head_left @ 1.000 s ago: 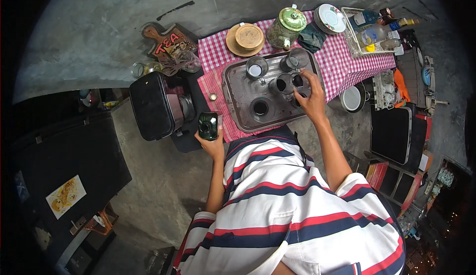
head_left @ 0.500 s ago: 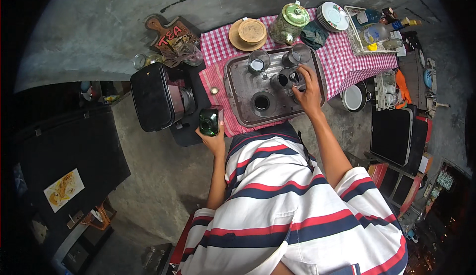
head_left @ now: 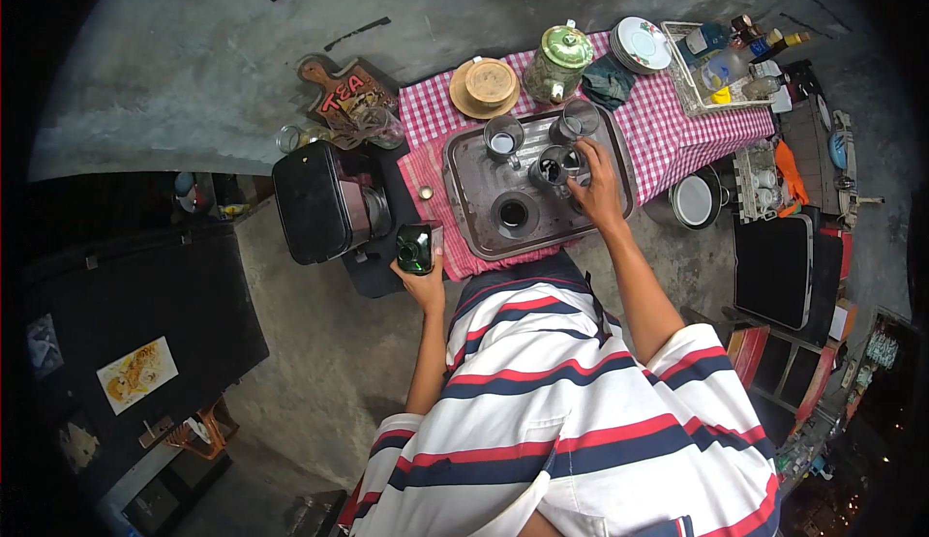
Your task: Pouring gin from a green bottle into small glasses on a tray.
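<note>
My left hand is wrapped round a dark green square bottle near the front left edge of the table. My right hand pinches a small clear glass at the rim of a glass mug on the brown serving tray. That mug has dark liquid in it. In front stands another glass with dark liquid. Farther back on the tray are a glass mug with a pale bottom and another clear glass. My fingers partly hide the small glass.
A small metal cap lies on the checkered cloth. Behind the tray stand a green lidded pot, a wooden-lidded cup and stacked plates. A bottle rack is at right, a black lidded box at left.
The whole view has shifted slightly. My right hand stays by the same mug with the small glass in its fingers, and the left hand still holds the green bottle.
</note>
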A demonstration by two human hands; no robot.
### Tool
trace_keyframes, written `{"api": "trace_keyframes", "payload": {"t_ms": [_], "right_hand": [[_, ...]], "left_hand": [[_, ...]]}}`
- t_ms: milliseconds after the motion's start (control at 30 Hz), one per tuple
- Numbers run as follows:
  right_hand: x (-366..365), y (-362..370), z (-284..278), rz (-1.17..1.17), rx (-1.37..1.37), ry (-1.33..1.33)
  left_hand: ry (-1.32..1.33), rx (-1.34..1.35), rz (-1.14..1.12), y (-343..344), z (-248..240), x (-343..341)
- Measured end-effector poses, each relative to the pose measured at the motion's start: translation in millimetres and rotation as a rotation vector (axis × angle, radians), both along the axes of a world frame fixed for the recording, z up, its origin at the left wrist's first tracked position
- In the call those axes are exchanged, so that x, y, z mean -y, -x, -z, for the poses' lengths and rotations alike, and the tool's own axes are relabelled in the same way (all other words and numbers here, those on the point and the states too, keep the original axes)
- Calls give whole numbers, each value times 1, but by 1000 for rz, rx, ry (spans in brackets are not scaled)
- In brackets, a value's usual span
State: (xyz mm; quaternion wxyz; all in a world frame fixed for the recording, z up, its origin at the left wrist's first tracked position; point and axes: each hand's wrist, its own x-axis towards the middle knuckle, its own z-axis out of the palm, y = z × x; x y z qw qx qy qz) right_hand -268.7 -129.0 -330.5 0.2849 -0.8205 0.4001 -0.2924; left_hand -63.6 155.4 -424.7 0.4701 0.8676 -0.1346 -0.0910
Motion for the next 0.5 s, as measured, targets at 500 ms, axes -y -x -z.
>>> {"api": "trace_keyframes", "payload": {"t_ms": [500], "right_hand": [[-3,-7,-7,-117,-142,68]], "left_hand": [[-9,-42,-7,0,-4,0]]}}
